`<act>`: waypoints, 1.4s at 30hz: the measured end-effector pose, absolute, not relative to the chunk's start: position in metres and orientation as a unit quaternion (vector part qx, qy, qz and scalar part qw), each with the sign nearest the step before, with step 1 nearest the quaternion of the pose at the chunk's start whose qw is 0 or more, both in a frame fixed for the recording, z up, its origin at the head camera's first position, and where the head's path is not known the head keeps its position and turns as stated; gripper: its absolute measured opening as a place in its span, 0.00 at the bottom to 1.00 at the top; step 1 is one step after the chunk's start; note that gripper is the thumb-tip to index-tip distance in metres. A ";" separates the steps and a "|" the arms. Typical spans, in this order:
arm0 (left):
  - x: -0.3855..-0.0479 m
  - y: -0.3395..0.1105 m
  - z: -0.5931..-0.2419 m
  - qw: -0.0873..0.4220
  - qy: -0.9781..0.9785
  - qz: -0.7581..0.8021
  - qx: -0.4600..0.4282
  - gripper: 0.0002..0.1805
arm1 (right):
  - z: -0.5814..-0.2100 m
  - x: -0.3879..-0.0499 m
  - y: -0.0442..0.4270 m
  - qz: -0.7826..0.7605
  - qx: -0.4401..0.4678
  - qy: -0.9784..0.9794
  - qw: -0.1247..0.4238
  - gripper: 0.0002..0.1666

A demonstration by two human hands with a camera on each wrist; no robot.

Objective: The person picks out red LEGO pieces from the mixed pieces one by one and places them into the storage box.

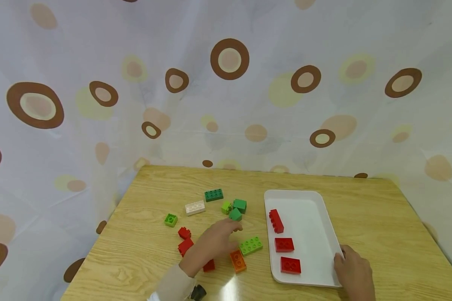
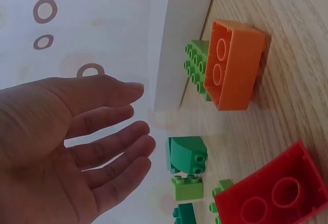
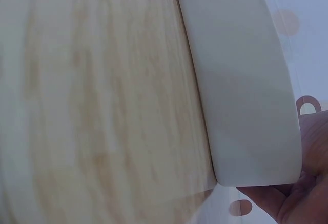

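My left hand [image 1: 212,240] hovers over the loose bricks with its fingers apart and slightly bent; the left wrist view shows nothing in it. Near it lie an orange brick [image 1: 237,261], a light green brick [image 1: 250,246] and a dark green brick [image 1: 235,215]. Beside and partly behind that forearm are red bricks [image 1: 186,246]. My right hand [image 1: 354,269] grips the white tray [image 1: 312,234] at its near right corner, thumb over the rim. Along the tray's left side lie three red bricks [image 1: 284,245].
Farther back on the wooden table [image 1: 365,209] are a white brick [image 1: 195,207], a long dark green brick [image 1: 214,195] and a small green brick [image 1: 170,220]. A black object [image 1: 198,292] sits by the left wrist. A patterned curtain [image 1: 263,104] hangs behind the table.
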State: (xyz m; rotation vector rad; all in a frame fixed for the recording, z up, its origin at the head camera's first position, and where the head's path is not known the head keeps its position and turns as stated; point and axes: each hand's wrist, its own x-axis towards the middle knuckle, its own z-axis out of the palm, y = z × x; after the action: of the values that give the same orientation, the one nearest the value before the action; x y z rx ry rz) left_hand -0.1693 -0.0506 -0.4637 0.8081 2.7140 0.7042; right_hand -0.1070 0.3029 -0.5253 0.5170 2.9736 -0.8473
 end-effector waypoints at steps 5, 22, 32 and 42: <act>-0.168 -0.061 -0.460 0.124 0.939 0.221 0.233 0.17 | -0.524 -0.108 0.302 -0.273 0.162 0.948 0.000 0.20; -0.160 -0.091 -0.464 0.163 0.951 0.176 0.195 0.17 | -0.528 -0.108 0.300 -0.268 0.193 0.944 -0.002 0.20; -0.160 -0.096 -0.470 0.191 0.947 0.185 0.182 0.14 | -0.527 -0.109 0.302 -0.269 0.182 0.946 0.013 0.20; -0.160 -0.099 -0.476 0.205 0.944 0.198 0.166 0.11 | -0.526 -0.110 0.300 -0.266 0.187 0.946 0.008 0.20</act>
State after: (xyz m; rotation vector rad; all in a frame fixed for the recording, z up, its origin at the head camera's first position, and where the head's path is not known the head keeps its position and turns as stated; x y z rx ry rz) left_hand -0.1601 -0.0989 -0.4761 0.4625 2.6321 0.5515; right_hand -0.1095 0.3003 -0.5257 0.5849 2.9565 -0.8309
